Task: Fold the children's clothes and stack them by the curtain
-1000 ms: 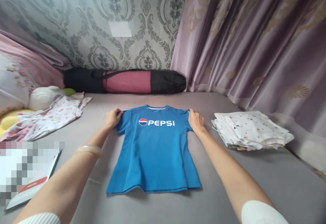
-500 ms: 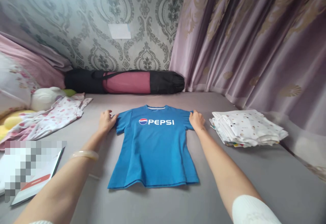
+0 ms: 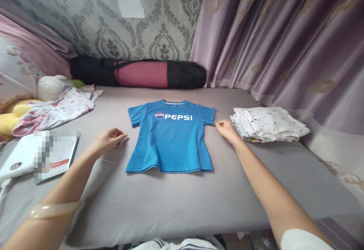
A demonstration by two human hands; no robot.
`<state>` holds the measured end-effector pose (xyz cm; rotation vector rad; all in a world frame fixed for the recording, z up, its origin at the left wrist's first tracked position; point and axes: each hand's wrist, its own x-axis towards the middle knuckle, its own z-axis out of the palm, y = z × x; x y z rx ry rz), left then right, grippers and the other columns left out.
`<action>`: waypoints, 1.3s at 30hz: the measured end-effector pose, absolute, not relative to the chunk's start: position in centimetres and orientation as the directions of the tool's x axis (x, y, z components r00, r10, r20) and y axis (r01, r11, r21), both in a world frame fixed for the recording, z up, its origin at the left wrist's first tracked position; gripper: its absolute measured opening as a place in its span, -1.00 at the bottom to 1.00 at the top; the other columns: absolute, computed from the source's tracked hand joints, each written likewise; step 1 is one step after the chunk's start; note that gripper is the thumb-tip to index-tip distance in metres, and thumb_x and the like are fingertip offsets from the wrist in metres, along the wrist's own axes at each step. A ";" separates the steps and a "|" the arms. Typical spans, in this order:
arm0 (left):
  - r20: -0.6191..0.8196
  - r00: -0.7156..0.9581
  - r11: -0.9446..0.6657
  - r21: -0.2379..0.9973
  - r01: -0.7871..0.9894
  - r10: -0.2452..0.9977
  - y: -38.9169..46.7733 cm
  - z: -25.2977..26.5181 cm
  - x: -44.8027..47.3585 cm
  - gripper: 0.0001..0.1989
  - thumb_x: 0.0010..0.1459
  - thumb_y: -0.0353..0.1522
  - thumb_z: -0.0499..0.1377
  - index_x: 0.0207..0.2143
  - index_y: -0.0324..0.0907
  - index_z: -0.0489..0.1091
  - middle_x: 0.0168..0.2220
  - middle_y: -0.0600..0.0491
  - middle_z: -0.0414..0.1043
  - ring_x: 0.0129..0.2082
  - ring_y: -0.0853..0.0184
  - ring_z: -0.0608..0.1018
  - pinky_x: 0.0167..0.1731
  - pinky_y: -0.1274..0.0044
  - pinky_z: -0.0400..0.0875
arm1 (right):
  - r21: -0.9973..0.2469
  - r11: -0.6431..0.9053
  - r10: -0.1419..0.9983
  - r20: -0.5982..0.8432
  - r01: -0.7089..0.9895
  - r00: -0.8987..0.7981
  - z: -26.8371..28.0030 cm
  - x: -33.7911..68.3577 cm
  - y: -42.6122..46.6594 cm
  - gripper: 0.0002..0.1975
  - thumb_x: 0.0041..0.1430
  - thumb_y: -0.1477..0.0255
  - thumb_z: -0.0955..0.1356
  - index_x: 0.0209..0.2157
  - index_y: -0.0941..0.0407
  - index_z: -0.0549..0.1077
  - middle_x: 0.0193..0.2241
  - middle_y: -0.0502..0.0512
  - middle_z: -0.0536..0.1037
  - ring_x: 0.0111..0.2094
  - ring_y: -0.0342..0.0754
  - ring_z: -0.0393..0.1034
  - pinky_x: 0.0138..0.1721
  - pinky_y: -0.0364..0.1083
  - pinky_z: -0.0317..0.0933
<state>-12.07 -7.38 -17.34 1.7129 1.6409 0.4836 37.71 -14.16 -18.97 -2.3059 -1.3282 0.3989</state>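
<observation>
Lying clear of left hand (image 3: 109,141), loosely parted, and just beside right hand (image 3: 226,130), curled together: blue T-shirt (image 3: 172,144).

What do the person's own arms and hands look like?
The left hand and right hand are ungloved; small dark marks show on the left. A pale, glossy bangle circles the left arm. A white sleeve covers part of the right arm.

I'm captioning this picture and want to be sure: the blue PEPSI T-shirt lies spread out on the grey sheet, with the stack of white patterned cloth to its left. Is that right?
Not quite: the stack of white patterned cloth is to the right of the blue PEPSI T-shirt, as the head view shows. The shirt does lie spread out on the grey sheet.
</observation>
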 end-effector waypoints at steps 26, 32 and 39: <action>-0.086 0.141 -0.054 0.640 0.766 0.986 -16.4 -17.3 -8.0 -0.47 -0.15 0.16 0.14 -0.68 -0.12 0.29 -0.38 -0.03 0.36 -0.36 0.23 0.40 -0.30 0.44 0.32 | -0.421 -0.218 0.967 -0.216 0.880 0.135 -15.3 29.4 -24.9 -0.69 0.15 0.17 0.28 -0.56 0.05 0.33 -0.60 -0.01 0.46 -0.54 -0.11 0.28 -0.51 -0.16 -0.02; -0.175 0.105 0.041 0.673 0.738 0.979 -16.2 -16.9 -9.5 -0.46 -0.13 0.15 0.12 -0.65 -0.14 0.23 -0.61 0.13 0.17 -0.54 0.37 0.25 -0.54 0.54 0.11 | -0.507 -0.220 0.962 -0.252 0.833 0.100 -15.8 30.8 -24.9 -0.67 0.12 0.15 0.28 -0.56 0.08 0.31 -0.63 -0.06 0.41 -0.56 -0.15 0.24 -0.52 -0.18 0.00; -0.253 0.064 0.122 0.655 0.746 0.965 -15.4 -16.9 -11.0 -0.45 -0.23 0.17 0.17 -0.67 -0.14 0.25 -0.69 0.17 0.12 -0.61 0.41 0.19 -0.59 0.57 0.03 | -0.538 -0.244 0.958 -0.265 0.807 0.113 -15.7 31.6 -25.3 -0.68 0.11 0.16 0.29 -0.56 0.09 0.33 -0.61 -0.05 0.43 -0.56 -0.16 0.24 -0.52 -0.19 0.00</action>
